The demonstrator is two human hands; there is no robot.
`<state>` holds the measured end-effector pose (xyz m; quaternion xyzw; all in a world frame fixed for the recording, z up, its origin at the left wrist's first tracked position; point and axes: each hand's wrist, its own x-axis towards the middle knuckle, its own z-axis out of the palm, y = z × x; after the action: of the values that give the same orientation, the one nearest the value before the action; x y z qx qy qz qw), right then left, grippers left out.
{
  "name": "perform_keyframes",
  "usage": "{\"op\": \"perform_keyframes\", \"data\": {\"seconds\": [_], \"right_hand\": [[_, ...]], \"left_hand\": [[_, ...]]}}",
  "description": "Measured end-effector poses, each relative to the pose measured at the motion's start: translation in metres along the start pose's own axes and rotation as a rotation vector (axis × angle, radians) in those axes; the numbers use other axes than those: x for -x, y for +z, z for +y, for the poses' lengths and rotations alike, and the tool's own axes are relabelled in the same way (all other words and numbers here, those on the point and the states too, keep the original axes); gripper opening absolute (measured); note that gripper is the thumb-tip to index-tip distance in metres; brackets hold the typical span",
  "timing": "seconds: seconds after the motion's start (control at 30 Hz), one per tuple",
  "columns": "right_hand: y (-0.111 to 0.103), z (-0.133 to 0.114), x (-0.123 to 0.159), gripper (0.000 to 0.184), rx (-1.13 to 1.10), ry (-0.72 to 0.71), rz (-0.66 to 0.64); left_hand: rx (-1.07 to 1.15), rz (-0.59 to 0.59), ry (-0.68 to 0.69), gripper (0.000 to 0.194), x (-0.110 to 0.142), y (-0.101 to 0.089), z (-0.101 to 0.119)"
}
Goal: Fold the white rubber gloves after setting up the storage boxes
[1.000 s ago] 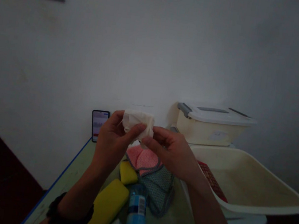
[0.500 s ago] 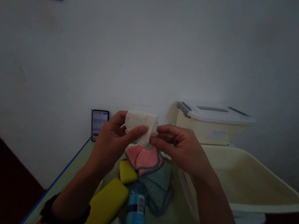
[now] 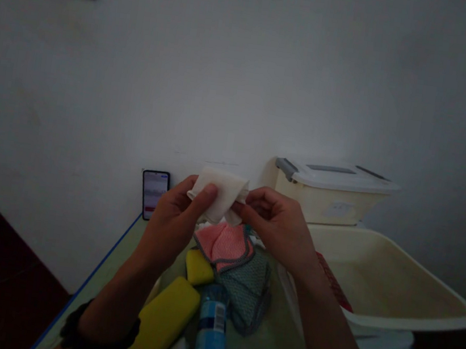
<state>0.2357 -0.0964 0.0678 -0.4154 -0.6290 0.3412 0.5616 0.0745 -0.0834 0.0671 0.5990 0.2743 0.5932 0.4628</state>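
Observation:
Between both hands, above the table, is a folded white cloth [image 3: 226,188], thin and soft-looking. My left hand [image 3: 176,213] grips its left side, thumb on the front face and fingers behind. At the right edge, my right hand [image 3: 276,220] pinches a fold of it between thumb and fingers. Below lie a pink cloth [image 3: 223,245] with a grey edge and a grey-green cloth [image 3: 246,290] partly under it. Close by are a small yellow sponge [image 3: 199,267], a larger yellow sponge [image 3: 166,320] and a blue bottle [image 3: 211,337] with a barcode label.
A phone [image 3: 154,194] leans against the wall at the back left. On the right stands a cream basin [image 3: 377,256] with a red patterned item [image 3: 336,285] inside, partly behind my forearm. Behind it is a lidded storage box [image 3: 319,200]. The table [image 3: 112,261] has a blue edge.
The white cloth has been turned and now sits tilted, its lower right corner hanging loose. My left thumb has slid left across it, and my right fingers have shifted along its right edge.

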Motion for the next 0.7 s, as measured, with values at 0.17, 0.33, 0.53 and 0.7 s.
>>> {"op": "perform_keyframes", "data": {"seconds": [0.17, 0.33, 0.53, 0.7], "right_hand": [[-0.0016, -0.0007, -0.001, 0.029, -0.008, 0.027, 0.024], [-0.001, -0.0016, -0.0006, 0.024, 0.028, 0.025, -0.005], [-0.0022, -0.0004, 0.0005, 0.02, 0.083, 0.042, -0.1], [0.0, -0.0017, 0.0004, 0.03, -0.031, 0.144, -0.021]], "left_hand": [[-0.041, -0.011, -0.036, 0.018, -0.0001, -0.002, 0.0019], [-0.019, 0.012, -0.04, 0.021, -0.0024, 0.0007, 0.0018], [0.016, 0.034, -0.023, 0.025, -0.004, 0.0027, -0.0024], [0.021, 0.042, -0.022, 0.029, -0.0047, 0.0041, -0.0022]]}}
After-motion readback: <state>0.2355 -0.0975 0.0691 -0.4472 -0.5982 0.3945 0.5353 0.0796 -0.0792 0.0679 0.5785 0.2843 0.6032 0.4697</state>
